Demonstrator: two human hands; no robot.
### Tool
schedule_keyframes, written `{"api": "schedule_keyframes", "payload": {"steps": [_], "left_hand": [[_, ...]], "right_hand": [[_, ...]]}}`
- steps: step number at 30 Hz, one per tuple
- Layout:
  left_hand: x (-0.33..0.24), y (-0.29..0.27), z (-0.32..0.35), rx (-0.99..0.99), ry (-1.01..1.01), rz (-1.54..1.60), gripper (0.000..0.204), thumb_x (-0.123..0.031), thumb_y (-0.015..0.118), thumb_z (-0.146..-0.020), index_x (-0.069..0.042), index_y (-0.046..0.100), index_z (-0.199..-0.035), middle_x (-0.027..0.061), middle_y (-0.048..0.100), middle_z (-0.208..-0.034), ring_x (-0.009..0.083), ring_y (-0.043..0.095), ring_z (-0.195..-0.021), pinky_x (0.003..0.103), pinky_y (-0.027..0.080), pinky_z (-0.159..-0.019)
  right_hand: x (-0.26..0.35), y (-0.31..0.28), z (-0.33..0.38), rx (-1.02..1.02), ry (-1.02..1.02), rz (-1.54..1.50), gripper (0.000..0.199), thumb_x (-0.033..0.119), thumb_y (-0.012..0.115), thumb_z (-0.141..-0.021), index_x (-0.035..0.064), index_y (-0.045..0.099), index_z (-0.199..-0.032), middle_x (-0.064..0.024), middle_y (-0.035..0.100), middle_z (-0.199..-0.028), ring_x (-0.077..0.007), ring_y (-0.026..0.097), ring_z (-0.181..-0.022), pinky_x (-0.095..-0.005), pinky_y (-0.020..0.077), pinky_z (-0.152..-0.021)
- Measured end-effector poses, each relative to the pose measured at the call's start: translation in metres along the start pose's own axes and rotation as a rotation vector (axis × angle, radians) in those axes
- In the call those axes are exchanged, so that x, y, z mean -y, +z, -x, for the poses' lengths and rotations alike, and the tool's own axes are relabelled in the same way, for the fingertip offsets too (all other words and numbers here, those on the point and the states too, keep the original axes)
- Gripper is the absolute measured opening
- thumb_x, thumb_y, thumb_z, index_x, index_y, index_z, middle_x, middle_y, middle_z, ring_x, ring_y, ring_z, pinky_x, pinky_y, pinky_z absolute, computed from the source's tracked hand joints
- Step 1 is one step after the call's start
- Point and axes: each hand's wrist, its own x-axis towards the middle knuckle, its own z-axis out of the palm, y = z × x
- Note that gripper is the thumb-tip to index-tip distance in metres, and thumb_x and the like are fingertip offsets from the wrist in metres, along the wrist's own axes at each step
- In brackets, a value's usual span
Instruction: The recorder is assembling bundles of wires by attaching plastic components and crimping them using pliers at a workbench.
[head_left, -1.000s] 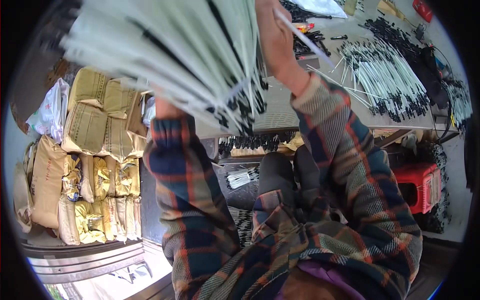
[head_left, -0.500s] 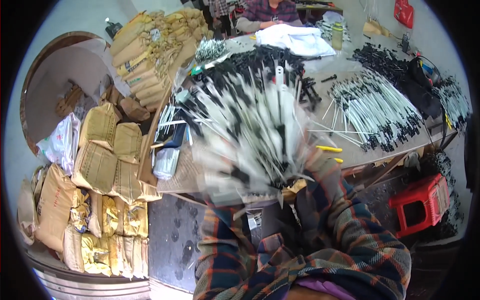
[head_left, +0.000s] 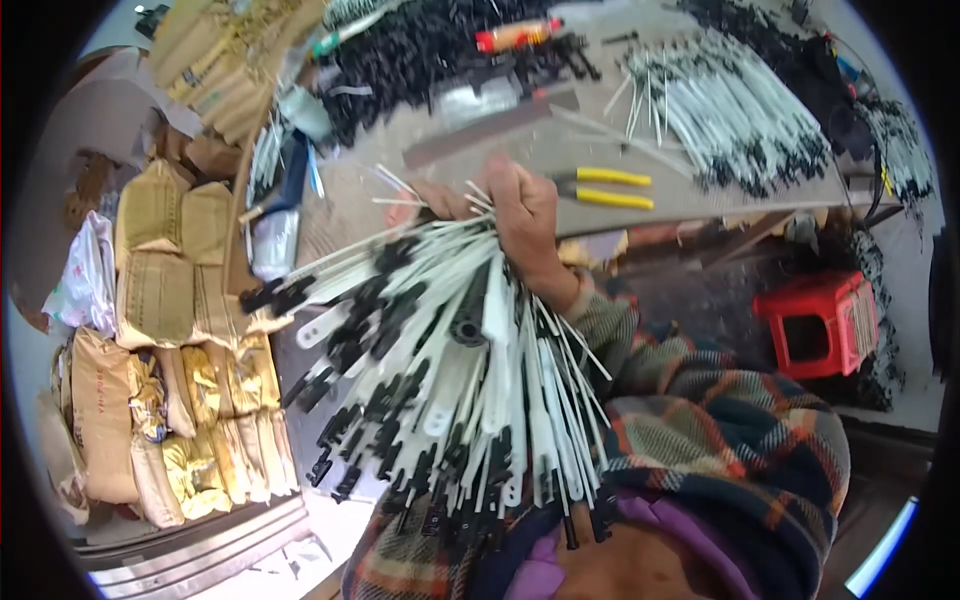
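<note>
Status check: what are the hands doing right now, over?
Right hand grips bundle of white rods. Left hand hidden behind it. Yellow pliers on table, apart.

A thick bundle of white strips with black ends point(head_left: 440, 370), gripped at its far end by the right hand point(head_left: 525, 220) and fanning out toward the near side. Flat white straps, some with a small hole, mixed with thin white rods; black tips clustered at the left and near edges. Tilted down over the lap, just near of the table edge. Left hand hidden behind the bundle.
</note>
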Motion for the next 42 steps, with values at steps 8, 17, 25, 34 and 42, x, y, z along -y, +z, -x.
{"api": "schedule_keyframes", "payload": {"steps": [8,17,25,34,42], "left_hand": [[0.034,-0.022,0.087,0.025,-0.069,-0.012,0.051,-0.041,0.036,-0.094,-0.003,0.040,-0.128,0.0103,0.054,-0.115,0.0216,0.056,-0.097,0.031,0.045,-0.085],[0.067,-0.019,0.129,0.179,-0.106,0.001,0.050,-0.041,0.036,-0.094,-0.003,0.041,-0.127,0.0101,0.055,-0.114,0.0206,0.056,-0.094,0.031,0.046,-0.083],[0.077,-0.018,0.104,0.333,-0.097,0.014,0.050,-0.041,0.037,-0.094,-0.003,0.042,-0.126,0.0099,0.056,-0.112,0.0198,0.057,-0.092,0.030,0.047,-0.081],[0.151,-0.083,0.089,0.049,-0.329,-0.446,0.047,-0.038,0.038,-0.094,0.000,0.047,-0.119,0.0090,0.060,-0.103,0.0158,0.059,-0.083,0.027,0.048,-0.075],[0.091,-0.020,0.058,0.445,-0.679,-0.368,0.054,-0.034,0.023,-0.097,0.009,0.038,-0.125,0.0145,0.061,-0.100,0.0211,0.053,-0.100,0.031,0.043,-0.090]], "right_hand": [[0.009,0.004,0.061,0.228,-0.024,-0.190,0.038,0.012,0.036,-0.094,0.0008,0.045,-0.058,-0.0093,0.057,-0.061,-0.0095,0.049,-0.051,-0.0205,0.0380,-0.049],[-0.026,-0.037,0.092,0.388,0.263,-0.076,0.037,0.019,0.046,-0.089,-0.0013,0.059,-0.061,-0.0029,0.057,-0.059,-0.0060,0.047,-0.053,-0.0217,0.0373,-0.051],[-0.061,-0.090,0.153,0.725,0.256,0.111,0.015,0.013,0.059,-0.084,-0.0006,0.064,-0.086,-0.0089,0.063,-0.086,-0.0132,0.058,-0.081,-0.0280,0.0461,-0.066],[-0.058,-0.102,0.140,0.269,-0.215,0.782,0.014,0.007,0.065,-0.074,0.0062,0.053,-0.081,-0.0076,0.052,-0.075,-0.0230,0.050,-0.072,-0.0331,0.0375,-0.062],[-0.026,-0.218,0.122,0.679,0.472,0.643,0.023,0.006,0.050,-0.084,0.0016,0.054,-0.106,-0.0140,0.060,-0.098,-0.0249,0.061,-0.091,-0.0335,0.0485,-0.076]]}}
